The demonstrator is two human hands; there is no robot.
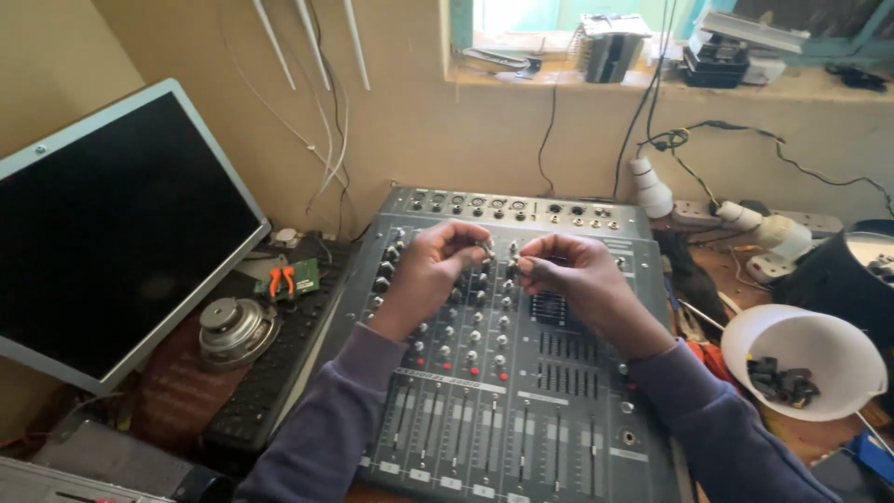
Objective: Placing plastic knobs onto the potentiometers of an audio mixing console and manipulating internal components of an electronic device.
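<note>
Both hands, left hand (pixel 430 265) and right hand (pixel 570 275), seemingly pinch small knobs (pixel 486 248) on the grey mixer (pixel 521 410)

Grey audio mixer (pixel 521 410) sitting flat on the cluttered bench, rear panel with a row of jacks tilted up toward the wall. Rows of small rotary knobs (pixel 445 331) across the upper half, some capped in red, white-tipped faders lower down, plus a dark slider block on the right side. Left hand (pixel 430 270) and right hand (pixel 573 279) both pinched on tiny knobs in the top rows, fingertips nearly meeting over the middle.
</note>
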